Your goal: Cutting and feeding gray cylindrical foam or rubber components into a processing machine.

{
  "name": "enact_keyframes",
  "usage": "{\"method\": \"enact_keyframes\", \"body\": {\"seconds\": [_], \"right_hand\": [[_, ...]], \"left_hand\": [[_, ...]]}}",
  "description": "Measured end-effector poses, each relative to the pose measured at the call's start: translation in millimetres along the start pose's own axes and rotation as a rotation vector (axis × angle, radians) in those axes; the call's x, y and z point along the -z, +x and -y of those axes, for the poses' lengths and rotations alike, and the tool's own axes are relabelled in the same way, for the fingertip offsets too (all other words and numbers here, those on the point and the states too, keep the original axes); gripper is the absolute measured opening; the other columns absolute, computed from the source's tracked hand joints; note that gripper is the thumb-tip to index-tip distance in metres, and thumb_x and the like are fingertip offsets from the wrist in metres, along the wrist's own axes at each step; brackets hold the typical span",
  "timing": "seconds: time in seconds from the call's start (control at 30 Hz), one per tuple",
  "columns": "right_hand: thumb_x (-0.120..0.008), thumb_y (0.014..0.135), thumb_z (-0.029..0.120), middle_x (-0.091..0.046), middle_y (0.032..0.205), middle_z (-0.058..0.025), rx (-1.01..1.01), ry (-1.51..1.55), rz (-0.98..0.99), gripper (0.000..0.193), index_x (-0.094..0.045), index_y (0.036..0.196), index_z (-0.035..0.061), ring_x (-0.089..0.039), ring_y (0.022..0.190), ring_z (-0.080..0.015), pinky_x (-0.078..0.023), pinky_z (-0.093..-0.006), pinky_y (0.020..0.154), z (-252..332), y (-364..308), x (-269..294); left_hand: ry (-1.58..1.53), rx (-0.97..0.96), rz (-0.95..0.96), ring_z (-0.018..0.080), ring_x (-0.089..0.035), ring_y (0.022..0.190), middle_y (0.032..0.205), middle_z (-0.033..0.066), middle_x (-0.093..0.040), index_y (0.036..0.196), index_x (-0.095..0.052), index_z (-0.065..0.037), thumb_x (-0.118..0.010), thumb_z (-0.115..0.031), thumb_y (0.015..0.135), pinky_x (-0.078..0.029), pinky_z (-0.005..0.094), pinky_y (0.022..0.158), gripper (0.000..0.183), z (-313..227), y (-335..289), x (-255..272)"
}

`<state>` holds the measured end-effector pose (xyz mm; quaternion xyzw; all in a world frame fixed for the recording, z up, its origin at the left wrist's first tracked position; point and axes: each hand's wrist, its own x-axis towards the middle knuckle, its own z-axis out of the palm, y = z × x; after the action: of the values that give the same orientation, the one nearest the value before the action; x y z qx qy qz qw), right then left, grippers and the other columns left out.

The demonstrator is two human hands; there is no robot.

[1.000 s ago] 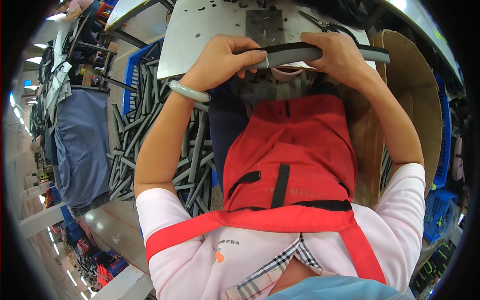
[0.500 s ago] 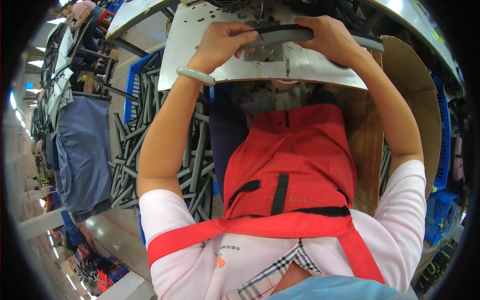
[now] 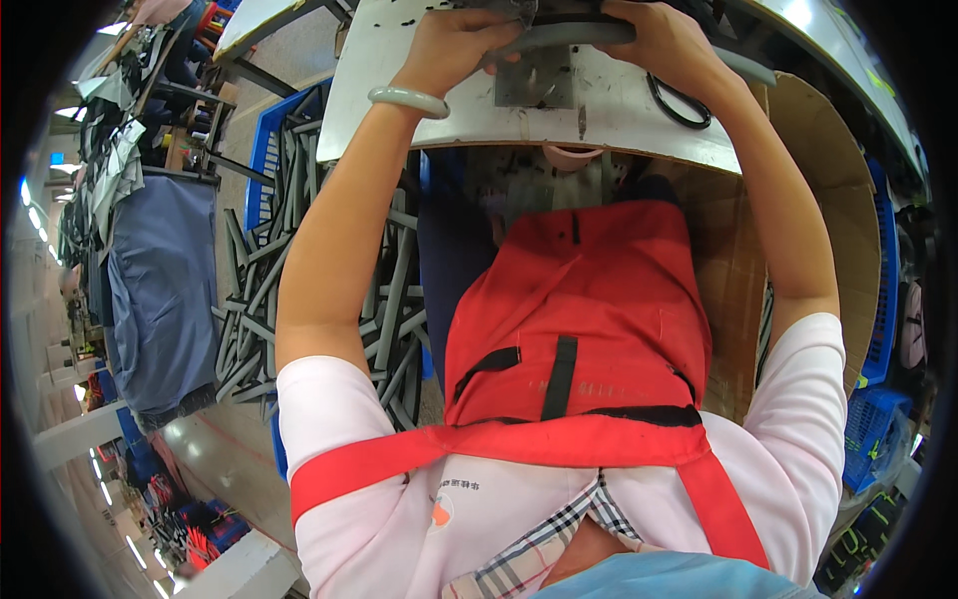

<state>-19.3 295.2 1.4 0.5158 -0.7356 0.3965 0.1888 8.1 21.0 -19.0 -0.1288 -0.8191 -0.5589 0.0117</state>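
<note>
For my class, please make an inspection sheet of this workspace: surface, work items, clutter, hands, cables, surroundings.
Surface: white table with a metal plate.
Work items: grey-and-black strip, held above the table.
Clutter: dark scraps on the table; black loop by the right wrist, its use unclear.
Hands: left hand holds the strip's left part; right hand grips it farther along.
Cables: nothing seen.
Surroundings: grey strips heaped at a blue basket, left; carton, right; blue-grey cloth, far left.
</note>
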Motion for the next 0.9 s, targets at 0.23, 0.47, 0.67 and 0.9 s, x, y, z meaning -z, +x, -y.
{"method": "enact_keyframes", "body": {"seconds": [0.23, 0.47, 0.67, 0.9], "right_hand": [[-0.06, 0.075, 0.007, -0.059, 0.114, -0.0124, -0.059, -0.35, 0.35, 0.015, -0.06, 0.09, 0.006, -0.061, 0.1, -0.0305, -0.053, -0.039, 0.081, 114, -21, -75], [-0.064, 0.072, 0.013, -0.066, 0.079, -0.0075, -0.024, -0.697, 0.71, 0.006, -0.064, 0.078, 0.0104, -0.066, 0.083, -0.0243, -0.051, -0.0371, 0.071, 109, -36, -136], [-0.071, 0.077, 0.02, -0.065, 0.09, -0.0186, -0.469, -0.301, 0.331, 0.043, -0.051, 0.113, 0.0075, -0.061, 0.087, -0.0398, -0.048, -0.0449, 0.071, 75, -34, -17], [-0.071, 0.078, 0.02, -0.064, 0.093, -0.0177, -0.271, -0.529, 0.181, 0.037, -0.057, 0.109, 0.0043, -0.06, 0.089, -0.0387, -0.048, -0.0442, 0.077, 55, -30, 2]], "left_hand": [[0.485, -0.225, 0.081, 0.0157, -0.061, 0.064, 0.078, 0.0096, -0.07, 0.098, -0.071, 0.001, -0.068, -0.026, 0.084, -0.049, 0.0289, 0.064, 0.03, -22, -33, -1], [0.079, -0.097, 0.149, 0.0117, -0.061, 0.07, 0.082, 0.0055, -0.069, 0.102, -0.07, 0.001, -0.066, -0.03, 0.089, -0.05, 0.0274, 0.068, 0.034, -42, -47, -52], [-0.006, 0.194, 0.435, 0.0134, -0.061, 0.064, 0.082, 0.0055, -0.069, 0.099, -0.069, 0.001, -0.062, -0.034, 0.092, -0.05, 0.0277, 0.063, 0.036, 4, -92, -3], [-0.277, 0.262, 0.364, 0.0043, -0.053, 0.066, 0.075, -0.0005, -0.061, 0.093, -0.066, -0.003, -0.054, -0.032, 0.097, -0.041, 0.0187, 0.06, 0.032, -39, -58, 6]]}}
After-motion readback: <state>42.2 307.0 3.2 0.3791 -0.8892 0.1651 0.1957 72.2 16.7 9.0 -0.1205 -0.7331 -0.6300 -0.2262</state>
